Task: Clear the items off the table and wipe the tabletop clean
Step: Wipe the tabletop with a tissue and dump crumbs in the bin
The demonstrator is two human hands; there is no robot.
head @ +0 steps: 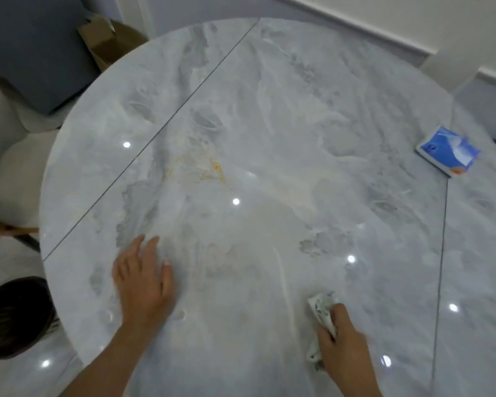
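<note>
A crumpled whitish cloth (322, 307) lies on the bench (298, 110) near its front edge, to the right of centre. The right grip (344, 339), a bare hand, has its fingers curled round the cloth and holds it down on the surface; one end of the cloth sticks out ahead of the fingers and another end shows below the thumb side. The left grip (143, 285), also a bare hand, rests flat on the bench well to the left of the cloth, its fingers straight and slightly spread, holding nothing.

The bench is round, with a glossy grey-white marble pattern, two thin dark seams across it and small bright reflections of lights. Farther back, left of centre, a scatter of yellow crumbs (211, 167) lies on the top, well apart from both grips. A blue and white packet (448, 150) lies flat near the right rim.

Beyond the far left rim stands an open cardboard box (109, 38). A pale chair (15, 167) is beside the left rim, and a dark round thing (15, 316), too blurred to name, is on the shiny floor (26, 376) at lower left.
</note>
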